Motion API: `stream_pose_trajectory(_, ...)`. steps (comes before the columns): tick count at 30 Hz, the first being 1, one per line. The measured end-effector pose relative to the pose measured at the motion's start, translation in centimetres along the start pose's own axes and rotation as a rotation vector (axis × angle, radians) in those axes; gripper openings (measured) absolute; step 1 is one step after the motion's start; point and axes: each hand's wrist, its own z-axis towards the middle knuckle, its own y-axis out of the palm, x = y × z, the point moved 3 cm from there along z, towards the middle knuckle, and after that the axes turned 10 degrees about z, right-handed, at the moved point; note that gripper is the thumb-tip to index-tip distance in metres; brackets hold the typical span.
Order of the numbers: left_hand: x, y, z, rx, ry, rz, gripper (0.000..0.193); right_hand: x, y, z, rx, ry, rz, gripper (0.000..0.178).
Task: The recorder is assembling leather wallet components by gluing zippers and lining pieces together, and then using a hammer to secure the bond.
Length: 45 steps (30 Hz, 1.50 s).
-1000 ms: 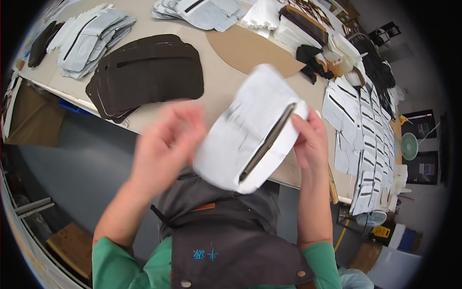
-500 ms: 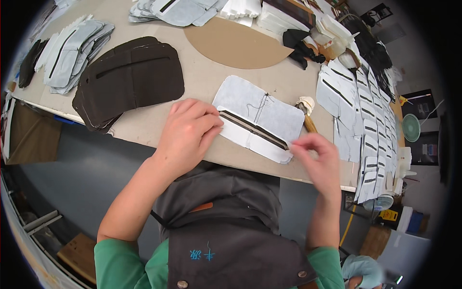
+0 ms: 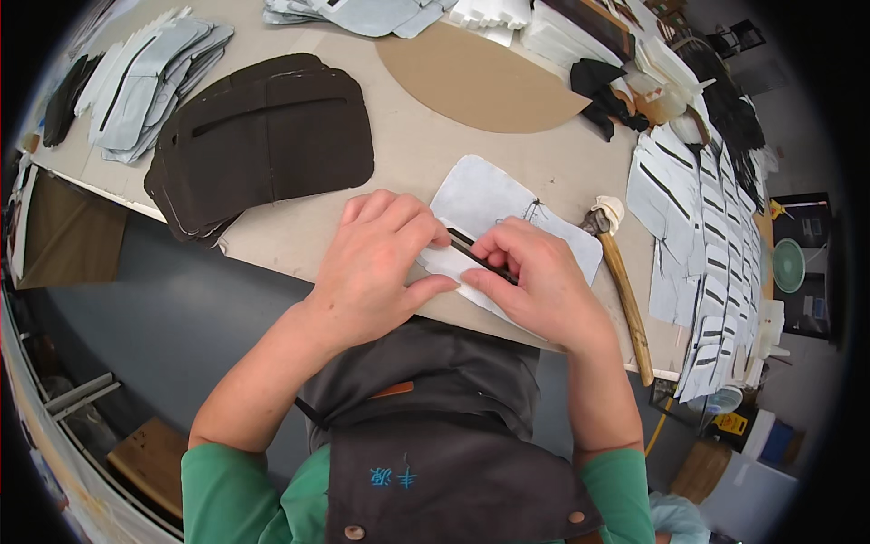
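A panel with grey backing (image 3: 480, 192) lies at the table's front edge, a long dark strip (image 3: 463, 238) set along its white lower part. Loose threads hang at its middle seam. My left hand (image 3: 376, 263) rests over the panel's left end, thumb spread from the fingers, fingertips by the strip's end. My right hand (image 3: 544, 286) is closed at the middle of the strip, thumb and fingers pinching along it; its fingers hide the strip's right end. Close on the right lies a hammer (image 3: 623, 295) with a wooden handle and white wrapping at its head.
A stack of dark brown panels (image 3: 272, 136) sits to the left, with grey slotted pieces (image 3: 154, 86) beyond it. A tan curved sheet (image 3: 480, 82) lies at the back. Rows of grey slotted panels (image 3: 698, 236) cover the right side. A black cloth (image 3: 598, 91) lies behind the hammer.
My right hand has moved left from the strip's right end to its middle. My left thumb has spread from the fingers. The hammer's handle now shows fully.
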Motion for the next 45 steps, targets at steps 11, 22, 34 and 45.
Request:
stream_pose_trajectory(11,-1.6,-0.3,1.3,-0.105,0.066,-0.061,0.032,0.5,3.8,0.1,0.325,-0.28,0.127,0.023)
stream_pose_trajectory(22,-2.0,-0.5,1.4,-0.141,0.123,-0.039,0.026,0.4,4.8,-0.2,0.371,-0.455,-0.101,0.031)
stream_pose_trajectory(34,-1.1,-0.4,1.1,-0.06,0.178,-0.002,0.029,0.3,-0.1,-3.2,0.147,-0.074,-0.01,0.024)
stream_pose_trajectory(45,1.5,1.5,1.0,-0.143,0.16,-0.061,0.026,1.4,2.0,-3.6,0.337,-0.173,0.121,0.018)
